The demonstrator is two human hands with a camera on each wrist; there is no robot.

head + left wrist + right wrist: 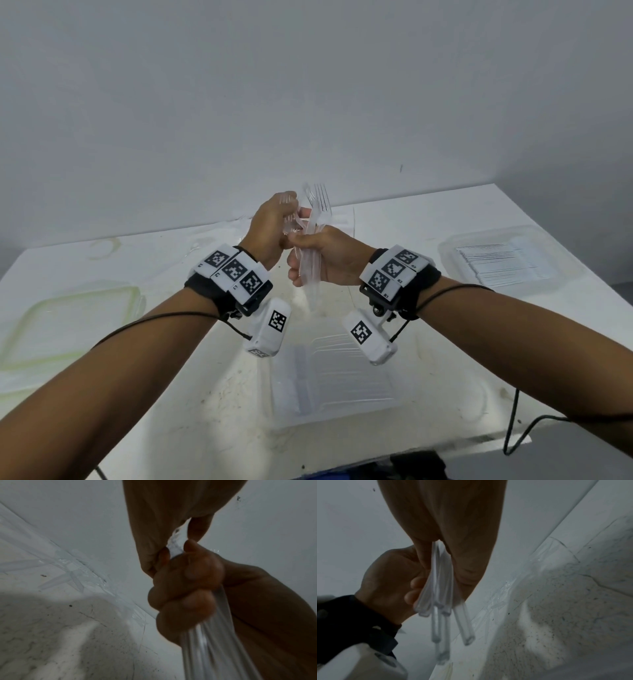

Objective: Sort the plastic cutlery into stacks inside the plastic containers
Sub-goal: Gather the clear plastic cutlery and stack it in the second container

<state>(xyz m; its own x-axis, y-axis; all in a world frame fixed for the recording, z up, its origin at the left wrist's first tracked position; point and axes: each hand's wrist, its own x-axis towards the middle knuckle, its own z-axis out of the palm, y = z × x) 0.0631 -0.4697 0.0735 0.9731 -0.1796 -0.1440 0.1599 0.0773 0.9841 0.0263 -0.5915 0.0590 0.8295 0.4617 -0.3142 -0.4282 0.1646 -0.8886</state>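
You are holding both hands up at the centre of the head view, above a white table (205, 394). Your right hand (329, 260) is curled into a fist around a bundle of clear plastic forks (317, 219), handles pointing down, tines pointing up against the grey wall. Your left hand (270, 229) sits just left of it, touching it, fingers curled around the upper part of the same bundle; whether it has a separate piece pinched, the pictures do not make plain. From the right wrist view the handle ends hang at uneven heights, so the bundle is not yet squared up.

Three containers sit on the table. One clear container (496, 260) at the right edge of the frame already holds a neat row of cutlery. Another clear container (335, 370) lies at lower centre, directly under your hands, with some clear pieces faintly visible inside. A green-rimmed container (68, 318) rests at the left edge. More loose cutlery (219, 236) lies scattered on the table behind your hands, by the wall.

You seem to be in the gathering-and-aligning step: evening up forks before stacking them. The next move likely calls for levelling the handles, then lowering the bundle flat into a container, keeping the grip firm, because the smooth pieces could slide apart.
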